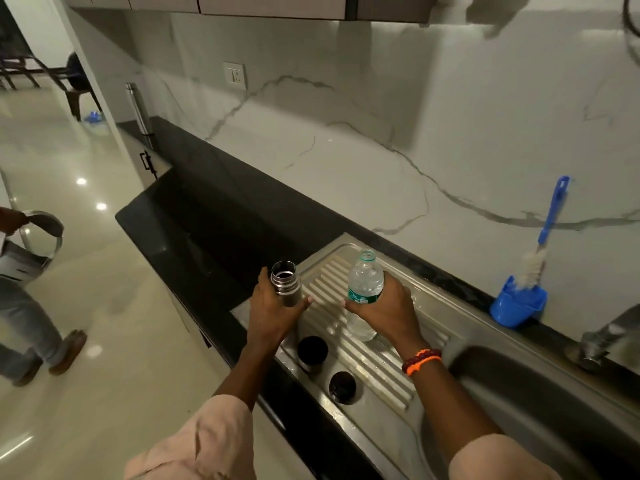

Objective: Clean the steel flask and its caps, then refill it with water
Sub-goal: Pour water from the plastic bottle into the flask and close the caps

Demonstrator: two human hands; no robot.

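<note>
Steel flask (285, 284), uncapped, mouth upward, is held upright above the ribbed steel drainboard (367, 344); the left hand (273, 311) is wrapped round its body, with the threaded neck standing clear above the fingers. Right hand (388, 311) grasps an open clear plastic water bottle (363, 289) just beside the flask, its base near the drainboard. Two dark caps (312, 349) (342, 386) sit on the drainboard below the hands. A blue bottle brush (545, 233) stands in a blue holder (517, 304) against the wall

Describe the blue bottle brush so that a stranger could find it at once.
Look at the white marble wall behind the steel sink drainboard. At its foot stands a blue plastic cup. The blue-handled bottle brush leans out of it, the only thing with white bristles.
</note>
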